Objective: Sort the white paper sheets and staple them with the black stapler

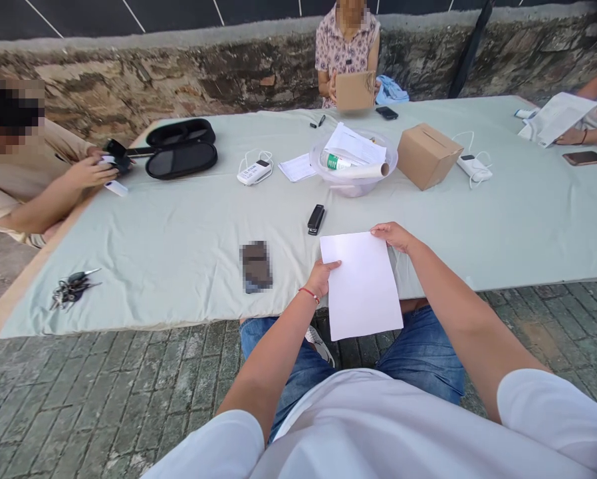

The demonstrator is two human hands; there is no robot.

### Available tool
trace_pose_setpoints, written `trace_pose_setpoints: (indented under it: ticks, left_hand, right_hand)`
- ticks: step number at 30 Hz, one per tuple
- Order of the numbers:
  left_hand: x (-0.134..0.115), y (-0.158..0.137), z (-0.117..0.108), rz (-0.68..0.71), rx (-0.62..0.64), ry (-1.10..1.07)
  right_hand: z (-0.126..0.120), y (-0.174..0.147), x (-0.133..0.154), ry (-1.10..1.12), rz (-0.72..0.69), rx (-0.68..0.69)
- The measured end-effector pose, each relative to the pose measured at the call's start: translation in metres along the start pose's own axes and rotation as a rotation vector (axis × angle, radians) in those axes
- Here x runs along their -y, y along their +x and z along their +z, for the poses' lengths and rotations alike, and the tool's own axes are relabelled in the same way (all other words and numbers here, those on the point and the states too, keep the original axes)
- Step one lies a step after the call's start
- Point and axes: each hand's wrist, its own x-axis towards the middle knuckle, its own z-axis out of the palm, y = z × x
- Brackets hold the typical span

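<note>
A white sheet of paper (pixel 363 286) is held up over the table's near edge and above my lap; I cannot tell whether it is one sheet or a stack. My left hand (pixel 323 275) grips its left side, thumb lying on top. At the upper right corner, my right hand (pixel 394 235) pinches the paper between thumb and fingers. Just beyond the paper lies a black stapler (pixel 316 219). A blurred dark rectangular object (pixel 256 266) rests to the left of my left hand.
A plastic basin (pixel 351 183) holds papers and a roll. Beside it stand a cardboard box (pixel 425 156) and a white corded device (pixel 475 168); another white device (pixel 255 171) sits left. Keys (pixel 72 288) and an open black case (pixel 181 159) lie further left. Three people sit around the table.
</note>
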Motion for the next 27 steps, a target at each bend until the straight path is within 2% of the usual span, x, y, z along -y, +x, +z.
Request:
trace_pose_setpoints:
  ticks: [3,5,10,14,20,24,27]
  left_hand:
    - [-0.009,0.002,0.001,-0.018,-0.002,0.022]
    - [-0.018,0.005,-0.002,0.024,0.021,0.013]
    - [-0.033,0.017,-0.013,0.061,0.005,0.043]
    - [-0.029,0.021,-0.017,0.090,-0.021,0.062]
    - [-0.020,0.018,-0.022,0.116,0.048,0.032]
    - [-0.020,0.019,-0.025,0.110,0.064,0.019]
    - [-0.020,0.018,-0.025,0.123,0.074,0.031]
  right_hand:
    - [0.004,0.002,-0.005,0.016,-0.027,-0.058]
    - [0.008,0.003,-0.007,-0.015,-0.066,-0.085]
    - [0.021,0.000,-0.003,-0.065,-0.119,-0.076]
    - [0.026,-0.005,0.006,-0.143,-0.150,-0.079]
    - [0.024,-0.005,0.014,-0.235,-0.185,-0.076]
    - [0.027,0.002,0.025,-0.508,-0.186,-0.115]
    - [0.047,0.008,0.043,-0.720,-0.312,-0.152]
